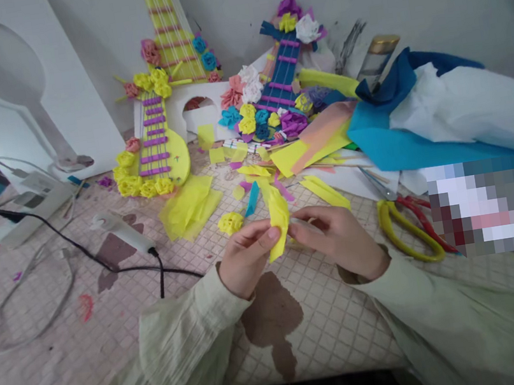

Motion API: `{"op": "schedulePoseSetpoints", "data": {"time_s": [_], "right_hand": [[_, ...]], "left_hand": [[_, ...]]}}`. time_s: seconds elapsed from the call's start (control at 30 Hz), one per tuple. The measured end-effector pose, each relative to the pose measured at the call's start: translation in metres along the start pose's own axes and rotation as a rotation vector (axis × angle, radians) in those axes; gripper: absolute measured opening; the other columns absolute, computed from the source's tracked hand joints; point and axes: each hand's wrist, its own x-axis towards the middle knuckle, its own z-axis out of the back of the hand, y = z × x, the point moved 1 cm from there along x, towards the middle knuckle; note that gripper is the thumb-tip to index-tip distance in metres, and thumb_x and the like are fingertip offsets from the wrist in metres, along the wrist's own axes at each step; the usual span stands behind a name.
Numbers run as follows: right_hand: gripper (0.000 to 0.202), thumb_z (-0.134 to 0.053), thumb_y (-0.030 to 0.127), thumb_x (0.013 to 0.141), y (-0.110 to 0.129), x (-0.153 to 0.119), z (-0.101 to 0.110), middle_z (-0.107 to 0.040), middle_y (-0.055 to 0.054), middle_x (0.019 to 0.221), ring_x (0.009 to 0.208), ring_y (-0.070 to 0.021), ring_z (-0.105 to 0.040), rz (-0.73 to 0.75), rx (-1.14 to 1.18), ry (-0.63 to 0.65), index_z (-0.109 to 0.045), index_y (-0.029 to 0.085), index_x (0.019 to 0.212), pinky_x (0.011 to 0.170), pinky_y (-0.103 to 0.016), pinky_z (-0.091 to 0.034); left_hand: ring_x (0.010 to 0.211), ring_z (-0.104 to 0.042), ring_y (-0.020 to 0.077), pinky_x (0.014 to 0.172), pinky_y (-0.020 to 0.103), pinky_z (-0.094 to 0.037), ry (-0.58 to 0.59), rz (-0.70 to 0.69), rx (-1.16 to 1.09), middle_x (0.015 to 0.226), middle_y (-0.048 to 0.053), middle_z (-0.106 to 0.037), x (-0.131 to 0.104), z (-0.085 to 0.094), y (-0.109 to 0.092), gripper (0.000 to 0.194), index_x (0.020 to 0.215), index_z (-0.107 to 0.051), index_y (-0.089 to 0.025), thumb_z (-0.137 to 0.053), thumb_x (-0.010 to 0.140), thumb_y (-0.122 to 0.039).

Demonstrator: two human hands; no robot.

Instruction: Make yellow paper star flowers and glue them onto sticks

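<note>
A folded strip of yellow crepe paper [278,210] stands between my hands above the table. My left hand [249,255] pinches its lower part, thumb pressed on the front. At the strip's right edge, the closed fingertips of my right hand [338,236] grip it; part of that grasp is hidden. Just beyond my left hand lies a crumpled yellow paper flower [231,222], with a stack of thin yellow sheets [191,207] behind it. A blue paper strip [251,199] and another yellow strip [325,191] rest close by.
Flower-trimmed toy guitars, one yellow [177,156] and one blue [281,76], lean at the back. A glue gun [122,232] with a black cord and a power strip [32,210] lie left. Yellow-and-red-handled scissors [401,232] and blue paper [374,136] are right.
</note>
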Motion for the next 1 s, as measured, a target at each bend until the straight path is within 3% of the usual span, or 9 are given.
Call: {"op": "schedulePoseSetpoints", "data": {"time_s": [0.2, 0.5, 0.73, 0.87, 1.0], "right_hand": [[0.028, -0.053, 0.042, 0.071, 0.0005, 0.0, -0.001, -0.06, -0.002, 0.064, 0.057, -0.012, -0.052, 0.042, -0.007, 0.017, -0.062, 0.015, 0.066, 0.05, -0.023, -0.038], [0.021, -0.055, 0.036, 0.067, -0.0004, -0.0001, -0.0007, -0.058, 0.0, 0.062, 0.055, -0.0108, -0.047, 0.036, -0.02, -0.004, -0.061, 0.016, 0.071, 0.051, -0.023, -0.038], [0.014, -0.054, 0.029, 0.067, 0.0055, -0.0021, 0.0004, -0.057, 0.0, 0.064, 0.058, -0.0115, -0.048, 0.082, 0.045, 0.056, -0.06, 0.017, 0.072, 0.053, -0.022, -0.039], [0.012, -0.055, 0.026, 0.066, 0.008, -0.0028, 0.0008, -0.054, 0.001, 0.061, 0.057, -0.0111, -0.046, 0.111, 0.068, 0.048, -0.06, 0.016, 0.072, 0.052, -0.022, -0.038], [0.013, -0.057, 0.028, 0.066, 0.0066, -0.0019, 0.0007, -0.054, 0.001, 0.062, 0.058, -0.0111, -0.046, 0.116, 0.069, 0.035, -0.058, 0.016, 0.069, 0.053, -0.022, -0.039]], "left_hand": [[0.058, -0.058, 0.009, 0.065, 0.025, -0.046, 0.041, -0.055, 0.035, 0.069, -0.001, -0.069, 0.0007, 0.0006, 0.003, 0.012, 0.072, -0.071, -0.023, -0.072, 0.06, -0.023], [0.068, -0.06, 0.0132, 0.073, 0.029, -0.045, 0.009, -0.013, 0.116, 0.072, 0.001, -0.069, 0.0015, 0.0073, 0.0085, 0.015, 0.073, -0.07, -0.019, -0.072, 0.059, -0.025], [0.054, -0.053, 0.0076, 0.057, 0.022, -0.039, 0.037, 0.111, 0.062, 0.061, -0.003, -0.061, 0.0026, 0.0056, 0.0049, 0.03, 0.077, -0.057, -0.016, -0.075, 0.054, -0.025], [0.054, -0.051, 0.0059, 0.055, 0.02, -0.037, 0.093, 0.064, 0.05, 0.062, -0.004, -0.058, 0.002, 0.004, 0.0057, 0.027, 0.067, -0.048, -0.016, -0.073, 0.059, -0.024], [0.056, -0.049, 0.0057, 0.054, 0.019, -0.036, 0.099, 0.017, 0.079, 0.061, -0.004, -0.055, 0.0015, 0.0027, 0.007, 0.025, 0.063, -0.049, -0.015, -0.071, 0.061, -0.026]]}}
